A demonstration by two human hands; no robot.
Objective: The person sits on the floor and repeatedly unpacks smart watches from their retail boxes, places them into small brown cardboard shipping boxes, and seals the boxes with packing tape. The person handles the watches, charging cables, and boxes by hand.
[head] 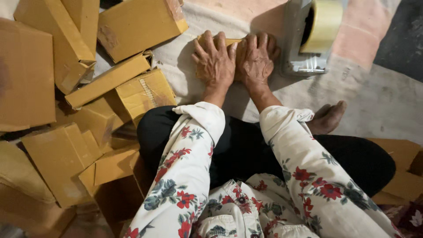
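Hands pressing flat on a small cardboard box (219, 41) on the floor cloth (379, 101).

The left hand (216, 61) and right hand (255, 59) lie side by side, touching, palms down and fingers spread over the box, which is almost hidden beneath them; neither hand grips anything. The box sits just ahead of the person's crossed legs, beside a tape dispenser (308, 37) holding a pale roll. A heap of cardboard boxes (88, 88) lies to the left. A bare foot (328, 117) rests at right, near the floral sleeves (185, 176).
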